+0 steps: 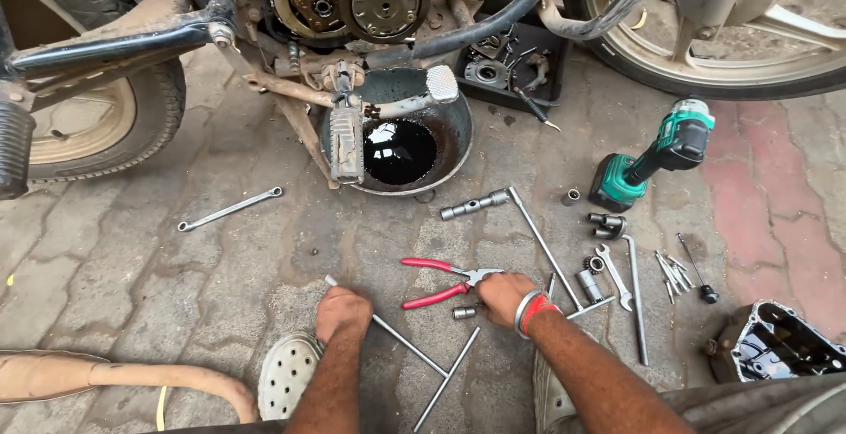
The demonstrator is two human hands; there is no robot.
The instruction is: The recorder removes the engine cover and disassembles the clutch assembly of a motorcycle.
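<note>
My left hand [344, 311] is closed as a fist over a long thin metal rod [410, 346] that lies slanted on the paving. My right hand [504, 297], with a red band at the wrist, has its fingers curled down just below the jaws of red-handled pliers [436, 280]. A small socket [464, 312] lies beside its thumb. What the right fingers hold, if anything, is hidden. A second rod [448, 379] lies between my forearms.
A motorcycle [352, 2] stands ahead over a pan of dark oil [398, 152]. A spanner [229, 209] lies left; a T-handle socket wrench [520, 214], a green power driver [656, 156], sockets and spanners [612, 271] lie right. An engine cover [775, 346] sits far right, a parts tray [511, 55] behind.
</note>
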